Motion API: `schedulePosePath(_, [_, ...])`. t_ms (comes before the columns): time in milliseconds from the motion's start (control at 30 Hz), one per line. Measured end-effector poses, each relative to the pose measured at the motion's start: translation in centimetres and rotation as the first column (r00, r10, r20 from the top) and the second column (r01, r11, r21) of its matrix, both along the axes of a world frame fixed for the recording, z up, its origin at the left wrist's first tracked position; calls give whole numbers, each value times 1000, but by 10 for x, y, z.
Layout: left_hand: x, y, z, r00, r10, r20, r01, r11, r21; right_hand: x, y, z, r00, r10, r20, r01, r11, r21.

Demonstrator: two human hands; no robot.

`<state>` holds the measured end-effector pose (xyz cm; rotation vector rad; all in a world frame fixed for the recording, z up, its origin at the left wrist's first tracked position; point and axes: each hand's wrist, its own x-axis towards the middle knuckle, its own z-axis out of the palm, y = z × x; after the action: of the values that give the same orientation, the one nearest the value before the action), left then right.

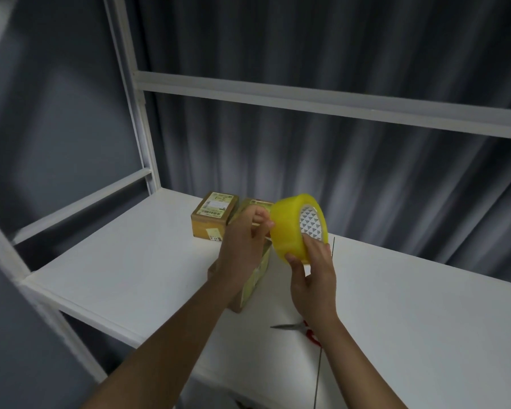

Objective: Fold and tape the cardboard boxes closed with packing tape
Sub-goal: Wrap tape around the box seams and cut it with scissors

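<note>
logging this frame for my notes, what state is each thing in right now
tape roll: held up off the table, no strip pulled out that I can see
right hand: grips the roll from below
left hand: fingertips pinching at the roll's edge
far box: closed, labelled, resting on the table
near box: on the table under the hands, mostly hidden
scissors: lying on the table, blades closed

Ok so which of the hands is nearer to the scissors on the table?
Right. The right hand holds the tape roll above the scissors, its wrist passing over their red handles. The left hand picks at the roll's edge further left, over a cardboard box.
</note>
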<state>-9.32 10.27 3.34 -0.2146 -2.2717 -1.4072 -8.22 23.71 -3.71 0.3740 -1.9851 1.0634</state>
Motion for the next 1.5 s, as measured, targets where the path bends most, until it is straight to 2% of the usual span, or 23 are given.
schedulePosePath(167, [5, 2, -6, 992, 97, -85, -105, 989, -102, 1, -1, 0, 996, -65, -55, 69, 995, 70])
schedulePosePath(367, [-2, -4, 5, 997, 76, 23, -75, 997, -24, 0, 3, 8, 997, -64, -47, 70, 989, 130])
schedulePosePath(700, [-11, -7, 0, 988, 134, 72, -126, 986, -112, 1, 6, 17, 988, -156, 21, 141, 937, 319])
schedulePosePath(833, [-15, -8, -3, 981, 154, 114, -129, 971, -203, 3, 5, 19, 982, -189, 28, 164, 909, 382])
schedulePosePath(967, [-15, -6, 0, 980, 142, 140, -103, 961, -255, 5, 2, 18, 979, -195, 54, 163, 918, 363])
schedulePosePath(1067, [-14, -4, 4, 989, 55, 139, -19, 968, -251, 4, 3, 17, 987, -155, 52, 130, 936, 326])
schedulePosePath(1167, [-12, -4, 3, 998, -54, 44, 63, 973, -224, -4, 6, 17, 995, -80, 55, 65, 970, 234])
schedulePosePath(1267, [-9, -5, -1, 993, -96, -67, 75, 961, -268, -9, 10, 13, 991, -14, 132, -2, 993, 118])
schedulePosePath(1400, [-10, -8, 9, 983, -142, 117, 160, 973, -165, 0, 8, 14, 977, 15, 215, -31, 997, 71])
schedulePosePath(1500, [-15, -8, 10, 992, -119, 52, 126, 977, -173, 7, 9, 19, 969, 4, 248, -33, 993, 114])
